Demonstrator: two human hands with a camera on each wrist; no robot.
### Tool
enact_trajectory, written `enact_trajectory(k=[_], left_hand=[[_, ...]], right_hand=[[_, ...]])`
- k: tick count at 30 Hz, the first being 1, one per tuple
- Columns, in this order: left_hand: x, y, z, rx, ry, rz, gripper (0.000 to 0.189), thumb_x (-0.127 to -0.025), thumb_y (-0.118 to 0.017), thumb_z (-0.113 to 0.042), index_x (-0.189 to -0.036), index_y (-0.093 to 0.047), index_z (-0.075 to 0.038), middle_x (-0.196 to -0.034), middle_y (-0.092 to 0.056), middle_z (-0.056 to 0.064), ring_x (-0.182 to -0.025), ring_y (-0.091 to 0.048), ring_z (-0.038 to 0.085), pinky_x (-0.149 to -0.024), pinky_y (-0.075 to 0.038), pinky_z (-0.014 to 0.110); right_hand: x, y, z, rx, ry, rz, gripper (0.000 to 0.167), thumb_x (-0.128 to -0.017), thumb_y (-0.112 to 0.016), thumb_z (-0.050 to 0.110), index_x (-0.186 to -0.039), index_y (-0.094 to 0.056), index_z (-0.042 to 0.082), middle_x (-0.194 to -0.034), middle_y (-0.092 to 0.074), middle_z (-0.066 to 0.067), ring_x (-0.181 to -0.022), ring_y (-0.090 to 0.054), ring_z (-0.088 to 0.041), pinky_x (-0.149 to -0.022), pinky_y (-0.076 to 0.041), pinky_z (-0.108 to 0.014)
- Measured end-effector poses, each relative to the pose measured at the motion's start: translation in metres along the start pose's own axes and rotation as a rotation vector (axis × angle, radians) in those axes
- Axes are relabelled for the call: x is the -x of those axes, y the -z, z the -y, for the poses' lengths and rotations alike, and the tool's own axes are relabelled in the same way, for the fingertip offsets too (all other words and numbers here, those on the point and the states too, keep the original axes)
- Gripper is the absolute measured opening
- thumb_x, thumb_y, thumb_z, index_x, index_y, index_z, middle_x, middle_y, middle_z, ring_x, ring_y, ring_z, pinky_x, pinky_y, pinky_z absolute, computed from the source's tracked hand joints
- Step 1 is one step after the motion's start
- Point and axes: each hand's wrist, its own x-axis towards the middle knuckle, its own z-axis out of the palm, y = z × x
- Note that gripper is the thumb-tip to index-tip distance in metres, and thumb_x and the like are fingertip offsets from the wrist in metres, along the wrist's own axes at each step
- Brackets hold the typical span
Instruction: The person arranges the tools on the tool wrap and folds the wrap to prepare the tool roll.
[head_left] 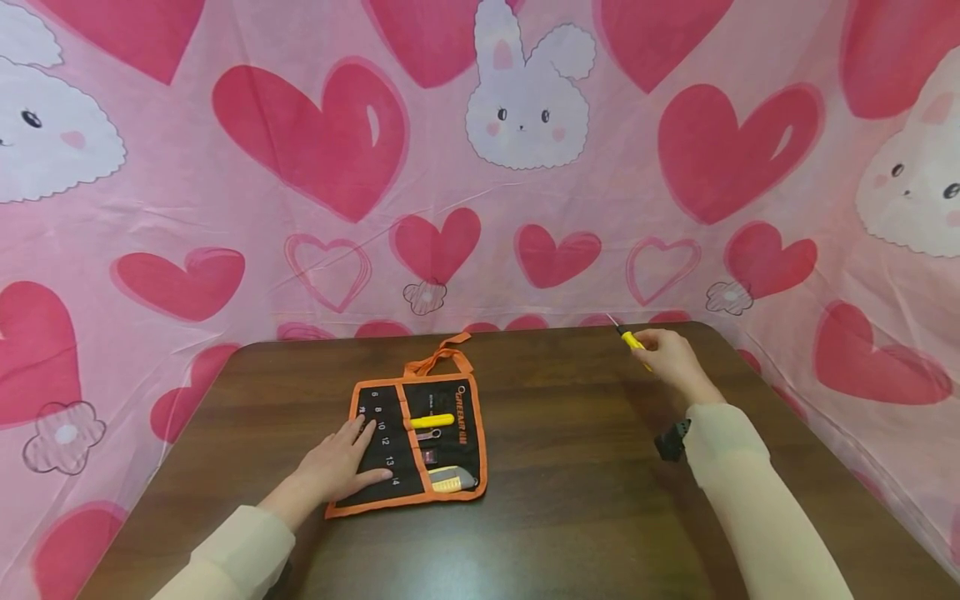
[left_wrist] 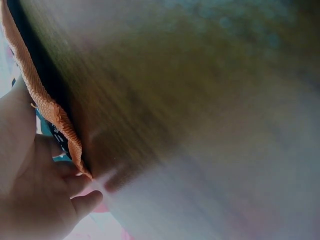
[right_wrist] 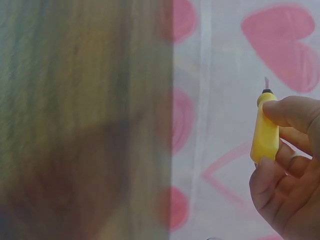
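Observation:
My right hand holds a screwdriver with a yellow handle and a thin metal shaft, raised over the far right of the table. In the right wrist view the thumb lies along the handle, and the shaft points away from the palm. A black tool pouch with orange trim lies spread out left of centre. My left hand rests on its left part, fingers spread over the printed numbers. Tucked in its pockets are a yellow-handled tool, a small wrench and a yellow-and-grey utility knife.
The brown wooden table reaches back to a pink cloth backdrop with hearts and rabbits. Orange tie straps trail from the pouch's far edge. A small dark red item sits in a pocket above the knife.

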Motion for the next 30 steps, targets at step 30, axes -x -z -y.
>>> enact_trajectory(k=[30], left_hand=[[-0.001, -0.003, 0.000, 0.001, 0.014, -0.005, 0.095, -0.076, -0.055, -0.066, -0.139, -0.035, 0.002, -0.142, -0.028, 0.027, -0.128, -0.029, 0.043, -0.098, -0.030, 0.057]], right_hand=[[-0.038, -0.020, 0.095, 0.015, 0.261, -0.074, 0.026, -0.083, -0.066, 0.006, -0.107, -0.066, -0.002, -0.087, -0.061, -0.013, -0.076, -0.054, -0.026, -0.063, -0.045, -0.035]])
